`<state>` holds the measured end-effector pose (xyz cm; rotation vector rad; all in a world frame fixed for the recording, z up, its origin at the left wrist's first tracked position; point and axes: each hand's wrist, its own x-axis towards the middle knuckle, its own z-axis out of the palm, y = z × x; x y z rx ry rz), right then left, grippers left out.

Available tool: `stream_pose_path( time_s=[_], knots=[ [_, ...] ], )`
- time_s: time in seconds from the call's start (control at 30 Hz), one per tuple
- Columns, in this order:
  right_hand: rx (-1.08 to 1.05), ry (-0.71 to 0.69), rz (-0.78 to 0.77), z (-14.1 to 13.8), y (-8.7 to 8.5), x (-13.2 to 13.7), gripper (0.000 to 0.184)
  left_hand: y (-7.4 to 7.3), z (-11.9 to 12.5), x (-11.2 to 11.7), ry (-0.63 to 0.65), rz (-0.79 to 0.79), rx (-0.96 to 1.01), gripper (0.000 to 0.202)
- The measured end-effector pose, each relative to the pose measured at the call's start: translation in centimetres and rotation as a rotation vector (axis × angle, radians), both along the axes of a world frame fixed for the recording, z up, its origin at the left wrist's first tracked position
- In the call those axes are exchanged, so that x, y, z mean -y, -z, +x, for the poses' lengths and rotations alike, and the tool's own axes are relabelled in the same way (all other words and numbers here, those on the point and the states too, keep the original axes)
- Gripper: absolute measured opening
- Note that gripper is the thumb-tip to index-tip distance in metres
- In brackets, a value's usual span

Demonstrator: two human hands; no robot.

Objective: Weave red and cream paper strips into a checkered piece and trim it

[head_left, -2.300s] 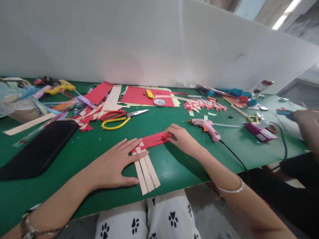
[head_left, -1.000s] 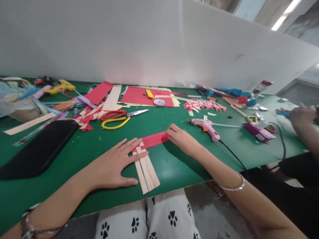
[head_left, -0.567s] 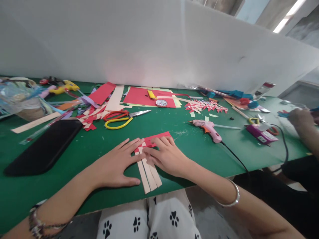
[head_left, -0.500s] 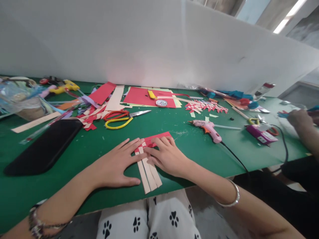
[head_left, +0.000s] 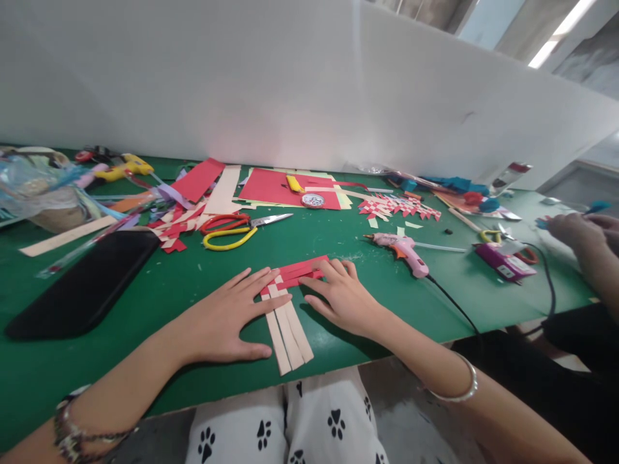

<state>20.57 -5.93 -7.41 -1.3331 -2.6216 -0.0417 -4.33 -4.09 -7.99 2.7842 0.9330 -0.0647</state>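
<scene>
A small piece of paper weaving lies on the green table in front of me, with red paper strips (head_left: 294, 269) crossing cream paper strips (head_left: 289, 332). The cream strips' loose ends fan toward the table's front edge. My left hand (head_left: 222, 319) rests flat with spread fingers, its fingertips pressing the weave's left side and one finger lying across the cream strips. At the right ends of the red strips is my right hand (head_left: 345, 296), its fingers bent and apart, fingertips touching the red paper. Its thumb stays clear of the index finger.
Scissors (head_left: 229, 238) lie beyond my left hand, near a black pouch-like case (head_left: 87, 283). To the right is a pink glue gun (head_left: 403, 251) with its cord over the edge. Red paper sheets (head_left: 265, 187) and woven scraps (head_left: 401, 206) lie farther back. Another person's hands (head_left: 580, 232) work at far right.
My right hand has slid right, away from the cream strips to the ends of the red strips, uncovering more of the weave. My left hand keeps its place.
</scene>
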Motion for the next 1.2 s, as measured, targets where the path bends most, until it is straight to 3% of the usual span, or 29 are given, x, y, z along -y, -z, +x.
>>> stream_pose_path(
  time_s=[0.13,0.4,0.73,1.2],
  knots=[
    [0.005,0.014,0.009,0.2,-0.5,0.0,0.037,0.0,0.0,-0.1,0.008,-0.012,-0.003,0.074],
    [-0.002,-0.126,-0.01,-1.8,-0.7,0.1,0.054,0.4,-0.2,-0.1,0.022,-0.002,0.005,0.073],
    [-0.006,-0.005,-0.052,0.3,-0.8,0.1,0.047,0.4,-0.2,-0.1,0.002,-0.021,0.03,0.075],
    [0.001,0.154,0.019,3.1,-0.4,0.2,0.043,0.3,-0.1,-0.1,0.006,-0.016,0.018,0.074]
  ],
)
